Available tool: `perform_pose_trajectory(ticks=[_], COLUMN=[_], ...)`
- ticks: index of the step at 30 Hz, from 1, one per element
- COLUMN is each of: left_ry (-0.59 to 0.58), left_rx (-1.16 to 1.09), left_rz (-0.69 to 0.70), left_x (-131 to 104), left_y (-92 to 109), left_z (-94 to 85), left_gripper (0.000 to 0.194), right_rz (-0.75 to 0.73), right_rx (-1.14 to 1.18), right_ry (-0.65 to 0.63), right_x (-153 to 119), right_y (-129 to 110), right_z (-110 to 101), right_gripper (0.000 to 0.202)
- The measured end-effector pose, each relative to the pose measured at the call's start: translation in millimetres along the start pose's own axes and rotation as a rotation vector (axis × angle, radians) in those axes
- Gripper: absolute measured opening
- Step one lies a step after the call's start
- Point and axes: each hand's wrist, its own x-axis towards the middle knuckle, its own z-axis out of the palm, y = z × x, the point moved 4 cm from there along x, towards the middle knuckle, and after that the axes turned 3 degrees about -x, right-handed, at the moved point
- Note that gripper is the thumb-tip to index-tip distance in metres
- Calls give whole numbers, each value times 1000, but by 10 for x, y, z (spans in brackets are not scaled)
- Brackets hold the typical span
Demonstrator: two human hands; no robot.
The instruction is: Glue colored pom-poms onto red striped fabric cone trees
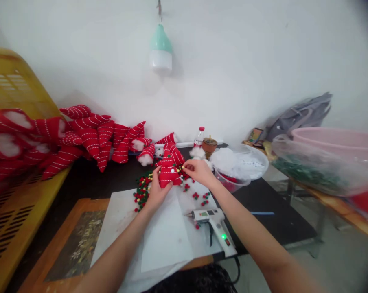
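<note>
My left hand (158,189) grips the lower left side of a red cone-shaped cloth piece (169,173) with white stitched lines and small pompoms on its front. Close to the right edge of that cone, my right hand (196,170) has thumb and finger pinched on a small yellowish pompom (183,167). Red, green and yellow pompoms (142,191) lie in a heap left of the cone, with small clusters (196,195) at its right. A white glue gun (214,224) with a lit green light rests on white paper (165,236) below my right hand.
Many red striped cones (95,134) fill the back left and a yellow crate (28,219). Behind my right hand are a bottle (199,137), a brown pot (209,145) and plastic bowls (259,156) with white stuffing. A pink tub (333,140) stands on the right.
</note>
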Motion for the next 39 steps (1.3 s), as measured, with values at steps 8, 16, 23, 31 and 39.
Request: perform_pose_trajectory(ticks=[8, 16, 23, 31, 39], left_ry=[-54, -54, -62, -74, -83], left_rx=[138, 213, 192, 201, 213], left_rz=[47, 30, 13, 39, 78], left_x=[-53, -63, -71, -62, -58], left_y=[-3, 79, 66, 75, 75], left_z=[79, 96, 95, 102, 111], left_gripper=[85, 84, 85, 84, 83], right_rz=[-329, -363, -373, -358, -385], right_rx=[-331, -471, -433, -365, -408], right_ry=[62, 58, 53, 100, 35], right_x=[-185, -270, -223, -247, -211], right_y=[-725, -727, -690, -712, -706], right_z=[-113, -37, 2, 5, 32], right_gripper=[16, 19, 20, 20, 19])
